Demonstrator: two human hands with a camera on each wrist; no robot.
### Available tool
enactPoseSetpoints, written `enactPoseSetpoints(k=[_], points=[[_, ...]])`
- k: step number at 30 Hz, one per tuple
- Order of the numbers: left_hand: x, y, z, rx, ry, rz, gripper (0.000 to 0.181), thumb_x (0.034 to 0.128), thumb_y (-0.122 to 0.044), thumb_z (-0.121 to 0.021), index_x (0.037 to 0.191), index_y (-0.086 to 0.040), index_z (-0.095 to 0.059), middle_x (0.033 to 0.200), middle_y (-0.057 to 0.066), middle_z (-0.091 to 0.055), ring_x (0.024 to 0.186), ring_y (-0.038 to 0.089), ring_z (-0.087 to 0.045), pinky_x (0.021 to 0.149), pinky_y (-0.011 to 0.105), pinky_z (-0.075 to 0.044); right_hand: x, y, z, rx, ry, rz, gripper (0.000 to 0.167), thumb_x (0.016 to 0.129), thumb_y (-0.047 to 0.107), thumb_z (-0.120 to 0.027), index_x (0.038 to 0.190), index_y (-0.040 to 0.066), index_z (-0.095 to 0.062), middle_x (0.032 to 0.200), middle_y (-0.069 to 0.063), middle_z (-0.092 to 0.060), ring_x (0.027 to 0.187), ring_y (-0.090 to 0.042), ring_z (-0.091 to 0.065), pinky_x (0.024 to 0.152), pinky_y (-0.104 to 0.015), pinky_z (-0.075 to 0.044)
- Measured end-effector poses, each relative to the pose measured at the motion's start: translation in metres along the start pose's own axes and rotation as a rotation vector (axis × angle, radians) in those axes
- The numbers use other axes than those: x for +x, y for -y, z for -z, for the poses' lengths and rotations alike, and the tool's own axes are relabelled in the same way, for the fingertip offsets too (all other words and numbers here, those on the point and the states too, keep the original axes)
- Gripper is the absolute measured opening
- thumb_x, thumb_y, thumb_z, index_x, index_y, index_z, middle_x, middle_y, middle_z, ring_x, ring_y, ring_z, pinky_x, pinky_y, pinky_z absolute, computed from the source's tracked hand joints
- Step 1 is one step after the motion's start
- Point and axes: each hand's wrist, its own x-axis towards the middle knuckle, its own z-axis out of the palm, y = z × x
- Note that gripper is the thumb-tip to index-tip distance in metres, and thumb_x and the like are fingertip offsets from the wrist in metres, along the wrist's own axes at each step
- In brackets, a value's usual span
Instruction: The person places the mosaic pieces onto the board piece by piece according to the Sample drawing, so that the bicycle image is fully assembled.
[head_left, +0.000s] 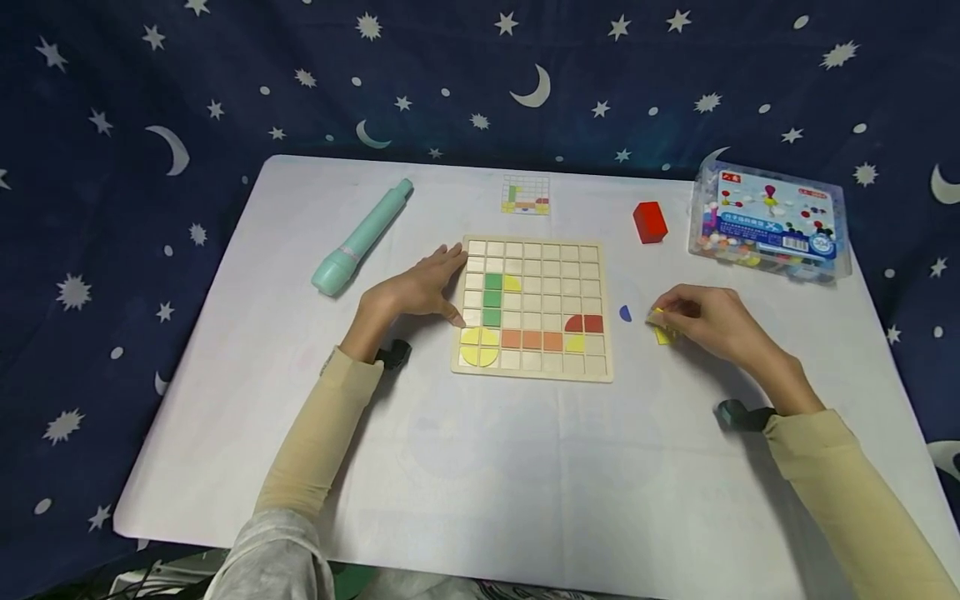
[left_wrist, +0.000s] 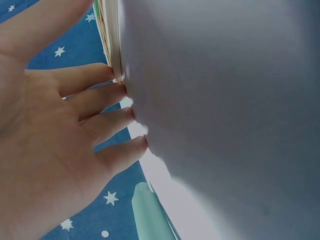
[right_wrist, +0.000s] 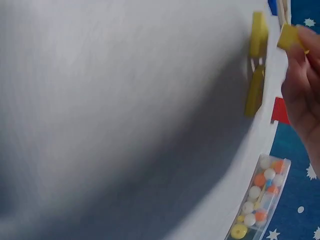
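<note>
A wooden grid board [head_left: 532, 377] lies at the middle of the table. My left hand [head_left: 416, 292] rests at its left edge, thumb and fingers spread and fairly straight, fingertips touching the side. On the board are green tiles [head_left: 492, 298] in a column, a yellow circle of quarter pieces [head_left: 470, 356], orange tiles [head_left: 531, 340] in a row, red pieces [head_left: 592, 324] and other yellow pieces. Right of it, my right hand [head_left: 701, 321] pinches a yellow tile [right_wrist: 287, 36] between thumb and fingers. Two more yellow pieces [right_wrist: 258, 35] lie below that hand. A blue half-round piece [head_left: 625, 313] lies between board and hand.
Behind the board lies a small pattern card [head_left: 525, 196]. A mint-green flashlight-shaped object [head_left: 363, 237] is at the left. A red block [head_left: 650, 222] and a clear plastic box [head_left: 772, 221] of colored parts sit at the back right. A star-patterned cloth hangs behind.
</note>
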Motion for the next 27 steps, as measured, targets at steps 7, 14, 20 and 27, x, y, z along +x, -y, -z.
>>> enactPoseSetpoints(k=[7,14,20,27], points=[[0.000,0.000,0.000,-0.002,-0.004,0.001,0.120,0.0770,-0.028,-0.092,0.166,-0.007,-0.014,0.175,0.007,0.000,0.162,0.026,0.006,0.131,0.044,-0.005,-0.003,0.014,-0.005,0.086,0.032,0.006,0.021,0.098,0.017,-0.070,0.115,0.005,-0.073,0.099,-0.013,-0.073,0.084,-0.026,-0.062,0.061,-0.022,-0.053],[0.000,0.000,0.000,-0.004,-0.003,0.001,0.121,0.0765,-0.028,-0.092,0.166,-0.007,-0.014,0.175,0.007,0.000,0.162,0.025,0.005,0.132,0.044,-0.005,-0.004,0.029,-0.008,0.113,0.053,0.023,0.023,0.099,0.020,-0.070,0.118,0.007,-0.073,0.102,-0.013,-0.075,0.084,-0.026,-0.066,0.062,-0.024,-0.053],[-0.001,0.000,0.001,0.002,0.005,-0.011,0.121,0.0771,-0.028,-0.092,0.166,-0.007,-0.012,0.174,0.009,0.000,0.161,0.027,0.006,0.131,0.044,-0.004,-0.002,0.042,-0.017,0.132,0.108,0.046,0.021,0.097,0.014,-0.072,0.117,0.007,-0.074,0.101,-0.012,-0.075,0.080,-0.024,-0.066,0.062,-0.024,-0.054],[0.000,0.000,0.001,0.003,0.008,-0.008,0.123,0.0766,-0.030,-0.092,0.166,-0.007,-0.011,0.175,0.008,0.001,0.161,0.026,0.007,0.131,0.045,-0.004,0.000,0.051,-0.029,0.124,0.147,0.104,0.020,0.095,0.013,-0.074,0.114,0.007,-0.077,0.096,-0.008,-0.076,0.074,-0.020,-0.061,0.060,-0.025,-0.051]])
